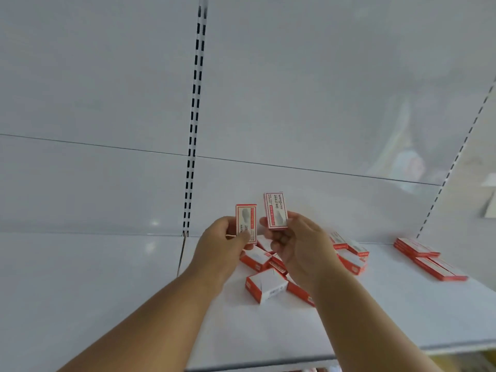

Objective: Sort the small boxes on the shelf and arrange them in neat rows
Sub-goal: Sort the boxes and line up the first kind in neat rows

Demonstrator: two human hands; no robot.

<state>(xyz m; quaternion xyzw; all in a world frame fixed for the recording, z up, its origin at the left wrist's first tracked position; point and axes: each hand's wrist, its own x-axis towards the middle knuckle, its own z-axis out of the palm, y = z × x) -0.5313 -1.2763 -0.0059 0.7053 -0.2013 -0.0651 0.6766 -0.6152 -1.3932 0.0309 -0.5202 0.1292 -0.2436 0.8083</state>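
Closest to the camera are the two bare forearms, reaching up and in over the front lip of the flat white metal shelf [402, 318]. I'll use the loose pile of small red-and-white cardboard boxes [264, 287] in the middle of that shelf as my landmark.

Just above the pile, the left hand [220, 245] pinches one red-and-white box [246, 222] by its lower half, thumb across the printed face, fingers behind. The box stands upright, long axis vertical. The right hand [298, 242] holds a second matching box [275, 210] the same way, fingertips closed round its bottom end, this one leaning slightly left. Both boxes stick up out of the fingers, toward the white back panel, with a narrow gap between them.

So the thing that matters: the two long axes are nearly parallel, faces toward the camera. My guess is they get squared up together before going down.

Right of the pile sits another small clump of the same boxes [350, 253], and further right a flat stacked group [429, 259] that already looks tidier. The right hand is nearer to that side.
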